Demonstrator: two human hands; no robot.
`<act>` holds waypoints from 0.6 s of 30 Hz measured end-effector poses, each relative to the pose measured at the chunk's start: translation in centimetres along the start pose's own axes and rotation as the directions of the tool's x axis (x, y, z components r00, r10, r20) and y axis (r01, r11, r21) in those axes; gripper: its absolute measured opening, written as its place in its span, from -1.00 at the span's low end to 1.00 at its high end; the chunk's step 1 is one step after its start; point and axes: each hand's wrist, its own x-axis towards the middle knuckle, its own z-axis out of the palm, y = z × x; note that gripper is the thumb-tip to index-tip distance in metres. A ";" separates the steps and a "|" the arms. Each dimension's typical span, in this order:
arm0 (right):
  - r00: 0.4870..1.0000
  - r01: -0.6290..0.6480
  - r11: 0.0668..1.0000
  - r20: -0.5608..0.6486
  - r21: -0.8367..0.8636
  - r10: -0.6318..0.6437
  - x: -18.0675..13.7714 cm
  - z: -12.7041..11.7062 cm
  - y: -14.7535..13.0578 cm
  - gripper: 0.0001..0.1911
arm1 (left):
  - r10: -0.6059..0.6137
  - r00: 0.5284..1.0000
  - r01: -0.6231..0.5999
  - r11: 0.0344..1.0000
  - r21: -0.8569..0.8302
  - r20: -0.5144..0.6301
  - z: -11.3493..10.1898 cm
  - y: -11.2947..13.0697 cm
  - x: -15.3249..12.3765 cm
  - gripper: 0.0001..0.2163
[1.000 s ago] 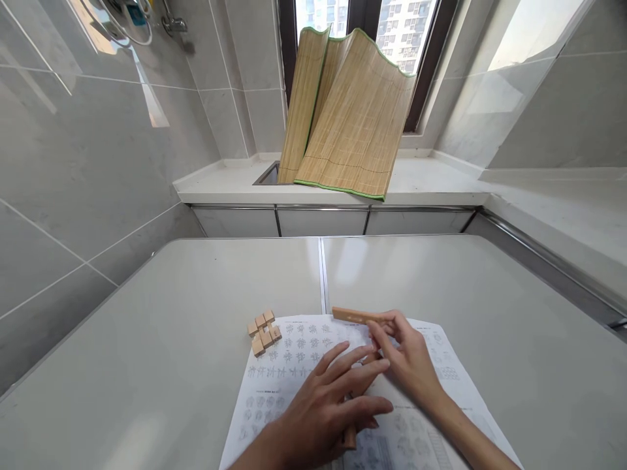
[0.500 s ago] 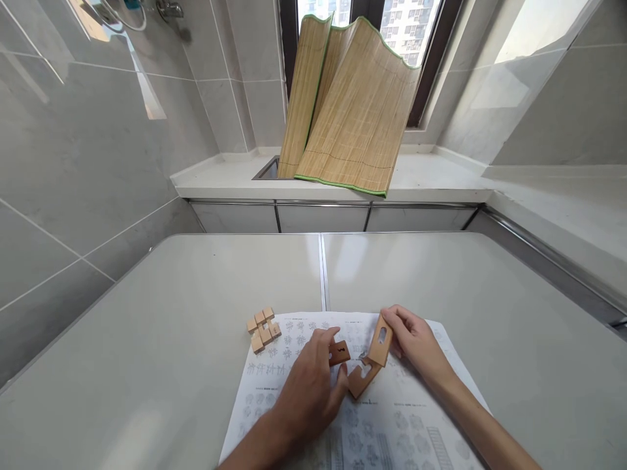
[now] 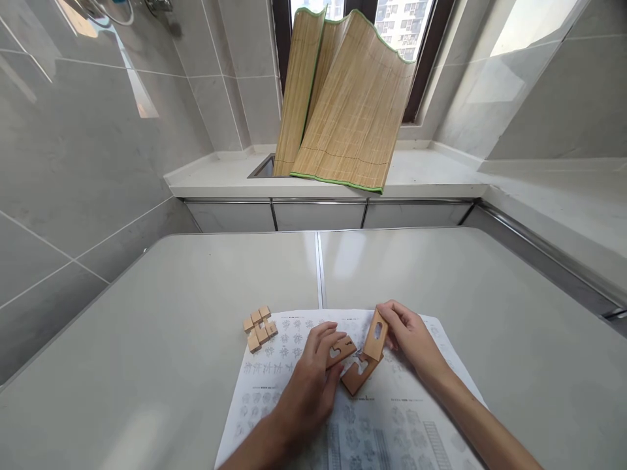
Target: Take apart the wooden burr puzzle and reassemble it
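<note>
My left hand point(image 3: 308, 382) pinches a flat wooden puzzle piece point(image 3: 339, 349) with a curved cut-out, holding it just above the printed instruction sheet point(image 3: 392, 424). My right hand point(image 3: 409, 336) grips a second flat wooden piece point(image 3: 376, 333) with an oval hole, tilted upright on its edge. A third wooden piece point(image 3: 356, 377) with a notch lies on the sheet between the two hands, touching the upright piece. A cluster of small wooden blocks point(image 3: 257, 328) sits on the table at the sheet's top left corner, apart from both hands.
The sheet lies on a pale grey table point(image 3: 171, 339) with a seam down the middle. Behind it runs a white counter point(image 3: 431, 179) bearing a rolled bamboo mat point(image 3: 343, 104) leaned against the window. Tiled walls stand left and right.
The left hand went from lying flat on the sheet to pinching a small wooden piece. The right hand turned its long piece upright, and a third piece came into sight between the hands.
</note>
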 end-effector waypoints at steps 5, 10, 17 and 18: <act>1.000 0.008 0.997 -0.019 0.083 -0.006 0.1 0.0 -0.2 -0.49 | 0.136 0.979 -0.154 0.981 0.115 0.151 -0.3 0.8 0.0 -0.68; 1.000 -0.009 0.993 -0.023 0.120 0.012 0.0 -0.1 -0.3 -0.50 | 0.180 0.955 -0.234 0.945 0.226 0.234 -0.2 1.1 0.0 -0.69; 1.000 0.005 1.000 0.010 0.015 -0.005 -0.1 0.1 -0.2 -0.52 | 0.099 0.994 -0.107 0.952 0.286 0.044 0.1 -0.6 0.4 -0.81; 1.000 0.014 1.000 0.017 -0.017 -0.013 -0.1 0.2 -0.3 -0.52 | 0.074 0.997 -0.074 0.953 0.293 0.010 0.1 -0.8 0.4 -0.82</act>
